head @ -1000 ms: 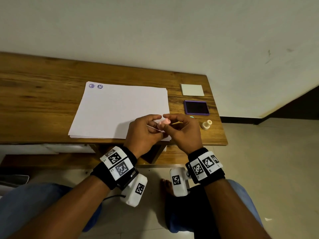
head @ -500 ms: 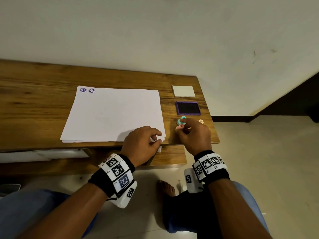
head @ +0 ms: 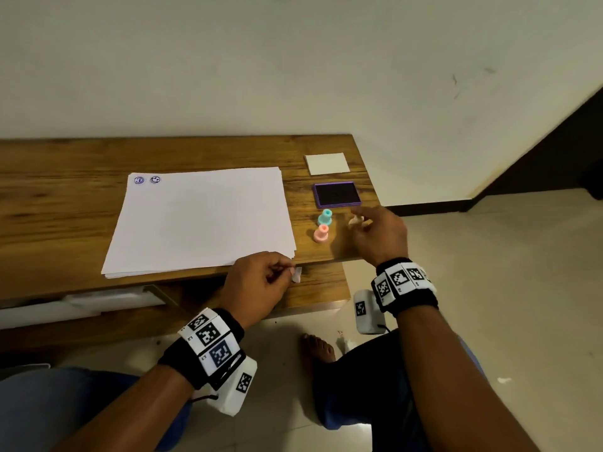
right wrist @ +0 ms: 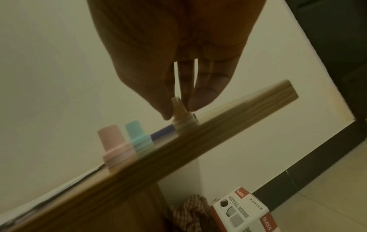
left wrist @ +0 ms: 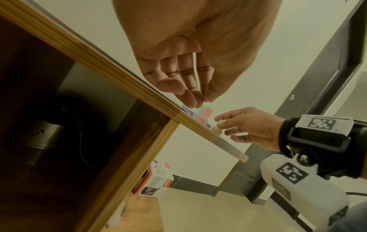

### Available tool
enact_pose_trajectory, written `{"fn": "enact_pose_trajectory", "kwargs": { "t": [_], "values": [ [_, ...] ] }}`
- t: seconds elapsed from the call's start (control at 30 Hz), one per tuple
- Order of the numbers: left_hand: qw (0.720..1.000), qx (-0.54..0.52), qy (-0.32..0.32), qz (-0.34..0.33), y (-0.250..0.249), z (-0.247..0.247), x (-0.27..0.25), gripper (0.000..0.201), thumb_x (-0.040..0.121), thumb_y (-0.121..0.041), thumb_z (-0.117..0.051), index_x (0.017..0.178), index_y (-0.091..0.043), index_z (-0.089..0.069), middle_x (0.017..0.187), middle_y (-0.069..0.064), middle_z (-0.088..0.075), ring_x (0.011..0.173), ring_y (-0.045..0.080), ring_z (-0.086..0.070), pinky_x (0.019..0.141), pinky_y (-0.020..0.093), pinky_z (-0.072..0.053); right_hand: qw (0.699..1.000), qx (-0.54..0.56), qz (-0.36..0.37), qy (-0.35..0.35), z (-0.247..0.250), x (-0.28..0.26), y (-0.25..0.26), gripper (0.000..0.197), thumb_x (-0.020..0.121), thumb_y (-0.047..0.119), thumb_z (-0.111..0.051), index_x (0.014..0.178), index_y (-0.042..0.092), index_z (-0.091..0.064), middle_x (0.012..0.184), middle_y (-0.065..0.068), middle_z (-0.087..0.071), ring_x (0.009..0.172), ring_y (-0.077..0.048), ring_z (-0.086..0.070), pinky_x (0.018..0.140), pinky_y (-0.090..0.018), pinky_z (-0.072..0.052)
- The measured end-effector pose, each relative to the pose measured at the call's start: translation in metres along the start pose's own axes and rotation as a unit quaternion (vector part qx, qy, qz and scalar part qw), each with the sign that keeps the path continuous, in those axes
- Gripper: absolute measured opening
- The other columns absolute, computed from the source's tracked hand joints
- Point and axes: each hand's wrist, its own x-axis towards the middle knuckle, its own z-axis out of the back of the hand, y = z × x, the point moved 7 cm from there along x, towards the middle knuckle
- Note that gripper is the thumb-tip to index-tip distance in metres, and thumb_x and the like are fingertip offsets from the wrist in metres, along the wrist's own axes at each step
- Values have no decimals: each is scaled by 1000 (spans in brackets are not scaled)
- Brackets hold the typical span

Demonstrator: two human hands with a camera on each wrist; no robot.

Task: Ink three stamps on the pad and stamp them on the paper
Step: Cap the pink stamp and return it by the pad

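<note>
right hand (head: 380, 234) closing on cream stamp (right wrist: 181, 117), fingertips (right wrist: 200, 100) round its neck but grip not yet firm, reads as fingers spread rather than pinching; stamp upright near table (head: 49, 203) edge, pad (head: 337, 194) just beyond the fingers, teal stamp (head: 325, 217) and pink stamp (head: 321, 233) just left of the hand

left hand (head: 261, 287) curled, pinching near corner of paper (head: 202, 216) plus a small white scrap, pinning the stack; two prints at far left corner of sheet, so likely third stamp pending

risks: cream stamp close to table edge, glancing touch could tip it off; narrow neck, weak pinch may slip on lift; sweep left toward paper could knock teal/pink; uneven press on pad gives patchy print; paper overhangs edge, could shift if left lets go
</note>
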Motion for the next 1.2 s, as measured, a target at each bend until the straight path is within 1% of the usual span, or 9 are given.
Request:
{"fn": "enact_pose_trajectory", "kwargs": {
  "t": [0.1,0.17,0.33,0.43,0.53,0.67,0.8,1.07,1.2],
  "values": [
    [999,-33,-2,16,-5,-5,-1,7,85,-26,-70,91,-24,-73,82,-12,-70,77,2,-65,70,12,-51,996,78,-37,-33,13,-1,-3,25,87,27,-72,111,20,-75,105,1,-74,94,-14,-66,90,-29,-52],
    [997,-77,-7,31,-9,-6,2,8,85,-22,-70,93,-22,-73,85,-11,-72,80,-1,-66,71,11,-52,975,207,-59,-53,20,-5,-1,23,83,24,-77,105,20,-77,95,2,-75,88,-13,-69,88,-38,-59],
    [972,-219,-5,81,-14,-7,10,36,82,-16,-74,116,-24,-66,102,-8,-70,90,2,-68,76,17,-56,915,403,-7,7,9,-33,37,25,82,14,-79,107,13,-75,89,-9,-76,83,-25,-74,77,-46,-63],
    [958,-280,-7,65,-24,-6,14,49,80,-6,-75,125,-18,-61,109,-6,-70,93,6,-69,72,15,-54,902,428,37,53,-2,-44,65,19,83,11,-78,102,9,-75,83,-12,-75,76,-30,-74,73,-47,-63],
    [961,-272,-37,32,-28,5,15,42,82,-3,-72,119,-21,-63,102,-6,-72,87,8,-71,73,17,-55,901,425,56,74,-15,-46,81,18,84,10,-78,101,4,-75,79,-11,-75,68,-26,-73,69,-46,-62],
    [962,-265,-61,35,-19,18,16,41,80,-10,-75,118,-24,-64,96,-6,-74,85,6,-71,75,18,-56,890,449,37,76,-23,-44,87,22,84,12,-79,103,2,-75,83,-15,-76,77,-32,-74,77,-52,-62],
    [958,-275,-78,34,-15,28,17,40,80,-14,-76,117,-22,-65,101,-7,-72,92,4,-70,76,16,-55,884,459,31,80,-22,-46,93,18,86,10,-76,102,3,-75,88,-17,-76,83,-36,-74,75,-47,-63],
    [944,-318,-57,59,-13,27,21,25,84,-15,-71,107,-25,-69,95,-1,-76,89,13,-73,77,25,-57,854,514,5,84,-25,-43,89,11,90,6,-70,100,7,-75,90,-13,-76,79,-18,-71,68,-26,-58],
    [923,-365,-61,101,-4,26,23,25,82,-12,-73,106,-14,-72,93,6,-76,89,18,-73,75,24,-57,822,566,-68,3,-10,-25,59,14,90,7,-70,103,2,-74,86,-6,-76,76,-14,-69,69,-30,-56]
  ]
}}
